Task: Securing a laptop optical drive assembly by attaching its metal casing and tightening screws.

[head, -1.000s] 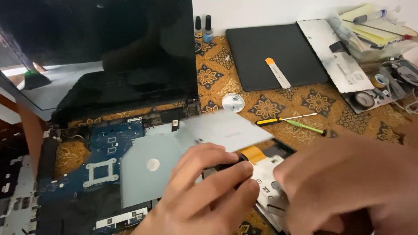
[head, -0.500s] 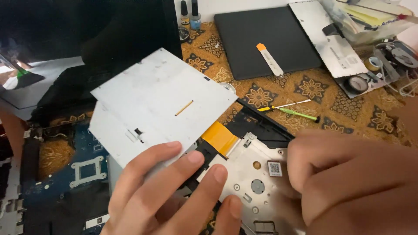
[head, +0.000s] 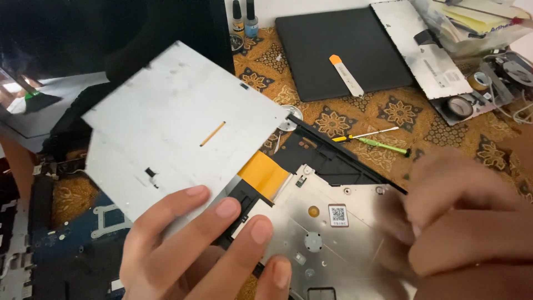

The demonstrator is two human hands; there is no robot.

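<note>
The left hand (head: 205,250) holds an opened optical drive from below and at its near edge, with the fingers (head: 227,208) spread flat across the seam where the grey metal cover plate (head: 177,133) lifts away from the drive's silver tray body (head: 327,239). The plate tilts up and to the left, and an orange flat cable (head: 265,173) shows between it and the body, beside a black plastic frame (head: 327,155). The right hand (head: 472,228) grips the tray body's right edge, the fingers curled around it, though blur hides exactly how they close. The drive sits above a patterned brown and gold cloth (head: 388,116) and partly over a stripped laptop base with a blue circuit board (head: 72,239). Farther off on the cloth lie a green-handled screwdriver (head: 383,145), a dark flat panel (head: 350,50) with an orange-tipped pry tool (head: 345,75) on it, a detached keyboard (head: 422,47) face down, and two small bottles (head: 244,16).
</note>
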